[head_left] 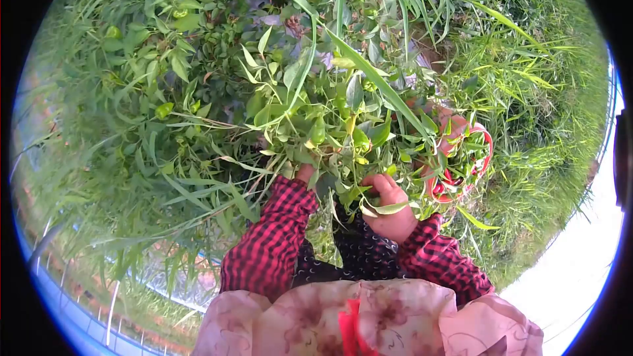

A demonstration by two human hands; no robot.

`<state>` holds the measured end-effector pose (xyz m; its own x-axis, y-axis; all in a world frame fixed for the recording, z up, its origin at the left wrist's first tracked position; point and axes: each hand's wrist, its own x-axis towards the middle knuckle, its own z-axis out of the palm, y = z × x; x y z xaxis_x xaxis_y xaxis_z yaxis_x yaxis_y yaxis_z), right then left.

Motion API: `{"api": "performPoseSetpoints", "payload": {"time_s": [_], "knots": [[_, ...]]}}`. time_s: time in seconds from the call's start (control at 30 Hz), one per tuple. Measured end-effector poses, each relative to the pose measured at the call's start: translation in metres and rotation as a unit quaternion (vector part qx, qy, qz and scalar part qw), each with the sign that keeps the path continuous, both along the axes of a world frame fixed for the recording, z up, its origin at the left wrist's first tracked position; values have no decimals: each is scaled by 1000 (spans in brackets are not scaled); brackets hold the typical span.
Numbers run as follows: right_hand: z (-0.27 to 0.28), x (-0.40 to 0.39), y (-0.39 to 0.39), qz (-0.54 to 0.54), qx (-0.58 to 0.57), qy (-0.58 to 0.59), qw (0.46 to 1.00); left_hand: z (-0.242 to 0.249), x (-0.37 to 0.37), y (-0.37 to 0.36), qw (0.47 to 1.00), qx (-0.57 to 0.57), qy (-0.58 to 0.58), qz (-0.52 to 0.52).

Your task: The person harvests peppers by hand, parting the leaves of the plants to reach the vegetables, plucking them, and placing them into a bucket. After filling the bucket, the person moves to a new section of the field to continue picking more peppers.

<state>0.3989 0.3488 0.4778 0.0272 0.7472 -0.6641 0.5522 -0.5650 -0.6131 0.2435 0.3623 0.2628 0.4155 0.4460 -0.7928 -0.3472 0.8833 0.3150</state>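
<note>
A leafy pepper plant [330,112] fills the middle of the view, with green peppers [318,132] hanging among its leaves. My left hand [304,173] reaches into the lower foliage; leaves cover its fingers. Close by on the right, my right hand [390,211] is at the plant's lower edge, its fingers curled together against stems and leaves. Whatever lies between those fingers is too small or hidden to name. To the right of that hand stands a red-rimmed basket [489,151], partly behind leaves, with red peppers [440,188] and green leaves in it.
Long grass blades [376,76] cross in front of the plant. Dense grass [547,112] grows on the right, and more pepper plants [151,66] spread on the left. Pale plastic sheeting [175,293] lies at lower left.
</note>
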Motion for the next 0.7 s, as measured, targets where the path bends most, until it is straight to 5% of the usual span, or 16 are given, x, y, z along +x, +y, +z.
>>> {"api": "performPoseSetpoints", "payload": {"time_s": [0.07,0.13,0.17,0.2,0.27,0.33,0.4,0.5,0.57,0.6,0.7], "knots": [[0,-3,-8,1,20,25,999,-1,0,-2,1000,-2,5,-3],[5,-1,-14,-80,-85,238,964,0,-1,-3,1000,-1,8,-7],[22,-1,-11,-228,-231,363,873,-2,-2,-1,1000,1,11,-8],[29,5,-18,-270,-260,398,837,-3,-1,-1,1000,2,12,-12],[36,22,-15,-187,-169,375,892,-4,-1,0,1000,1,15,-14],[32,44,-3,-40,58,83,994,-5,-1,2,1000,4,17,-17],[22,59,22,-3,198,-184,963,-6,-1,1,1000,6,16,-20],[-15,51,43,-282,159,38,945,-6,0,2,1000,9,15,-23],[-20,39,62,-156,-71,49,984,-6,-1,-1,999,11,15,-26],[-37,34,59,-7,-74,8,997,-6,0,-2,999,11,14,-27],[-54,10,47,-9,-108,81,991,-5,1,-3,999,13,12,-31]]}}
